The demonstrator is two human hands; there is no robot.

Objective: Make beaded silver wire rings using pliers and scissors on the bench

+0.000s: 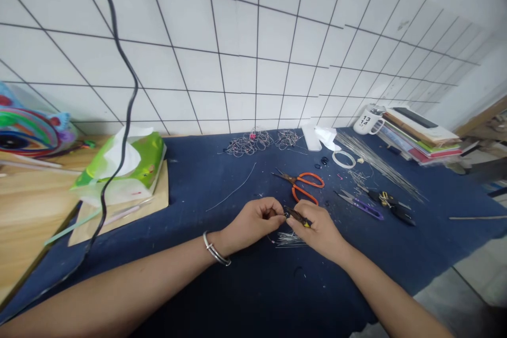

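We stretch both bare forearms in from the lower corners over the dark blue cloth, the left one crossing at a low slant and wearing a silver metal bangle at the wrist, the right one angling up and inward; our hands meet near the middle, wrists apart and fingertips close together. Beneath them lies a loose bundle of short silver wires; our right hand is closed around the small dark pliers with yellow marks on the handles, their jaws pointing toward our left hand; our left hand is closed too, fingers curled, thumb and forefinger pinched together at the pliers' tip, seemingly on something too small to make out.

Just beyond our hands lie the orange-handled scissors with dark blades; to their right are the purple-handled metal snips and, beside these, the black pliers with yellow marks; to the left, a single thin curved wire lies on the cloth. Farther back we see a white ring-shaped coil, a spread of long straight silver wires and two tangled heaps of thin wire near the white tiled wall; a white mug with black numerals stands at the far right.
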